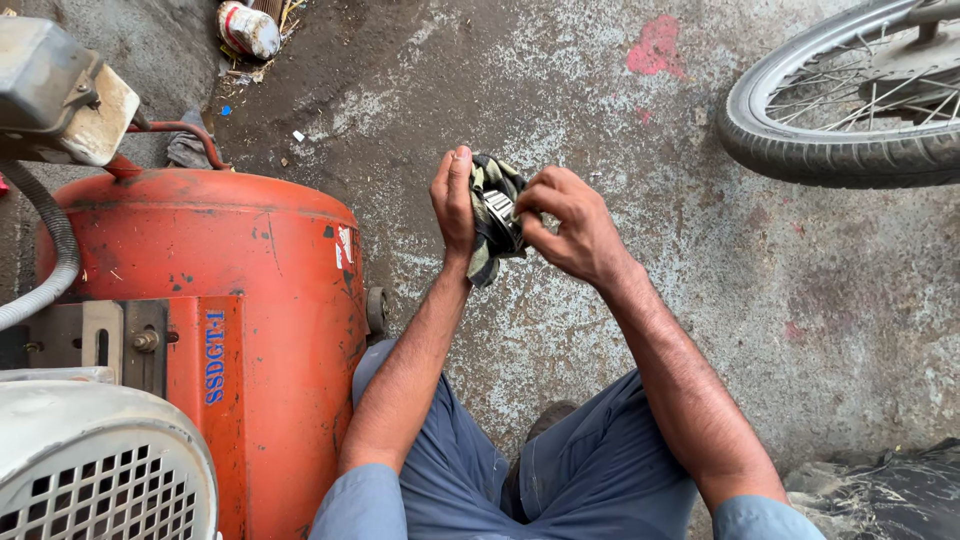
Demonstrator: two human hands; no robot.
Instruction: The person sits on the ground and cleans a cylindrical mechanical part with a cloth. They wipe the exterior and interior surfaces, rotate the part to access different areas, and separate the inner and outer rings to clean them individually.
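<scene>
Rag [487, 232] and the small ribbed metal part [499, 207] wrapped in it sit between your two hands, held up over the concrete floor [560, 90] above your knees, near the middle of the view

Going left to right: at the left edge you have the orange tank [255, 300] lying on its side, with a grey hose [55, 245] curving down its left end, a metal box [60, 95] above it and a white vented motor cover [100, 470] at the bottom left corner. A crushed can [248, 28] lies on the floor at the top edge, beyond the tank

Just right of the tank, your left hand [453, 200] stands upright with its fingers curled around the rag from the left, backing the cloth. Your right hand [570, 225] meets it from the right, thumb and fingertips pinching the metal part through the rag's folds

Your blue trousers [560, 480] fill the bottom edge below your forearms. A spoked wheel [850, 100] with a black tyre stands at the top right corner, well apart from your hands
</scene>
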